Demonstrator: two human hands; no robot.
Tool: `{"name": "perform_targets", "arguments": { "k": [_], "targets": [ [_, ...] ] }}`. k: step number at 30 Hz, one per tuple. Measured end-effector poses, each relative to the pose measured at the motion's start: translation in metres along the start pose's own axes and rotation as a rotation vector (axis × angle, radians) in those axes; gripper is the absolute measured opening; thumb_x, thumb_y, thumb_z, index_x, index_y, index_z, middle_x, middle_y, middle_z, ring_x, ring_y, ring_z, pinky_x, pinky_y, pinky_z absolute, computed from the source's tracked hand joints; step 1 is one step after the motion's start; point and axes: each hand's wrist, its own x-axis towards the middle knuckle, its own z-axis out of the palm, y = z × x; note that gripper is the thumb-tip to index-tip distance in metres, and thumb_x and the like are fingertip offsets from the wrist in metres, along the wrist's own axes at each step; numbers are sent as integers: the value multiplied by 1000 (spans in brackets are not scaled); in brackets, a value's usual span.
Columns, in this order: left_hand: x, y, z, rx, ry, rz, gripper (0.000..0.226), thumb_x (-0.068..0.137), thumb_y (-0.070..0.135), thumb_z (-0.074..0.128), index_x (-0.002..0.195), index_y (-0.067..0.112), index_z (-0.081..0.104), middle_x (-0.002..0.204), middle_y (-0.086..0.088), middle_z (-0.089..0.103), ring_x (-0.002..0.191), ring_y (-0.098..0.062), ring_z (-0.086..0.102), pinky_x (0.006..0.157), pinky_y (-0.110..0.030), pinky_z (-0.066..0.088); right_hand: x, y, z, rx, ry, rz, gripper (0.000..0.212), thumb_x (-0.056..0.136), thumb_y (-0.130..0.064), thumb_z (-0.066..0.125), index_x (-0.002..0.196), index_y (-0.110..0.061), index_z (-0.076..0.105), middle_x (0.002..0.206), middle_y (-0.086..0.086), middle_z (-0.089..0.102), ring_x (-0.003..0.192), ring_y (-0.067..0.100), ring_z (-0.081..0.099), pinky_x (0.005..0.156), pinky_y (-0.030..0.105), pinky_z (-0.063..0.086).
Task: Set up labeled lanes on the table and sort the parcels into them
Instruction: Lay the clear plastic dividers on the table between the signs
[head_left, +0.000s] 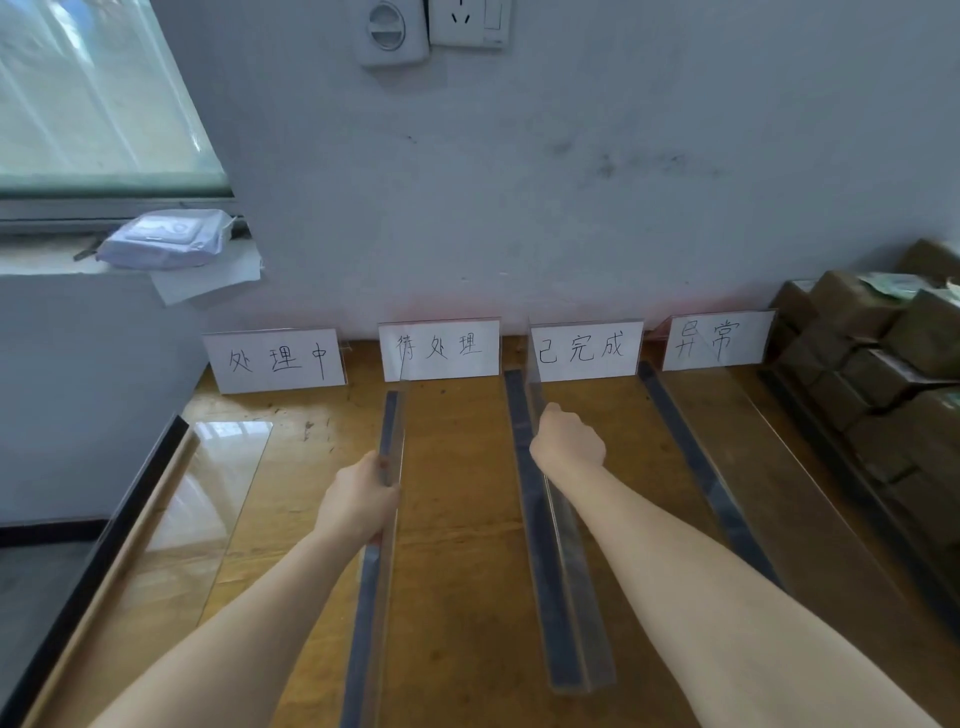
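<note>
Left hand (358, 499) grips one clear divider (390, 415), right hand (569, 441) clasps the next divider (563, 597), on the wooden table (457, 493). Far back on the grey wall (571, 208), label cards read 处理中 (275, 359), 待处理 (440, 349), 已完成 (584, 349), 异常 (717, 340). Parcels (883, 374) are stacked far right.

Your four handwritten label cards (440, 349) stand along the worktop's (457, 519) far edge; three clear dividers (566, 597) run toward you; brown parcels (883, 364) are stacked at its right edge.
</note>
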Motion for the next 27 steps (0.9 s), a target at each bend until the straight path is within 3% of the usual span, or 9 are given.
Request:
{"name": "perform_targets", "arguments": {
  "k": [5,8,10,13,16,21,27],
  "targets": [
    [3,2,-2,6,19,-11,36,95,22,47,130,14,46,92,-12,64,68,-25,68,60,-41,60,0,3,1,38,39,18,38,97,-17,50,133,-10,39,113,9,61,97,26,63,68,33,48],
    [4,5,-5,47,14,-18,34,96,20,45,130,13,47,95,-11,62,68,-24,69,57,-38,60,-2,2,1,39,76,-29,57,96,-19,53,146,-8,28,132,12,51,113,29,55,81,36,50],
    [5,5,-8,86,13,-3,25,96,13,42,118,10,53,91,-11,63,66,-26,69,57,-40,60,-4,0,-1,24,99,-72,60,96,-17,52,148,-8,25,140,12,41,124,32,46,88,37,48],
    [3,3,-13,115,32,10,15,95,7,40,95,9,55,80,-12,64,62,-26,69,58,-42,60,-8,-6,-6,-21,117,-104,57,96,-16,51,147,-9,27,142,13,36,131,35,37,89,37,48],
    [-2,-3,-21,86,72,-5,15,97,7,41,93,8,56,77,-12,64,62,-24,68,57,-36,60,-13,-15,-7,-86,128,-147,49,95,-14,49,142,-10,36,142,13,36,130,35,36,87,37,47],
    [-5,-22,-38,48,140,15,19,95,11,42,89,6,60,79,-13,64,64,-27,67,62,-44,59,-23,-35,-3,-156,150,-232,38,94,-13,45,132,-10,46,141,13,39,127,34,39,82,36,45],
    [5,-34,-54,61,146,21,23,92,8,40,87,3,61,78,-16,66,64,-30,67,62,-43,60,-28,-63,2,-177,114,-269,35,93,-11,43,127,-9,48,139,13,40,125,35,40,86,39,44]
  ]
}}
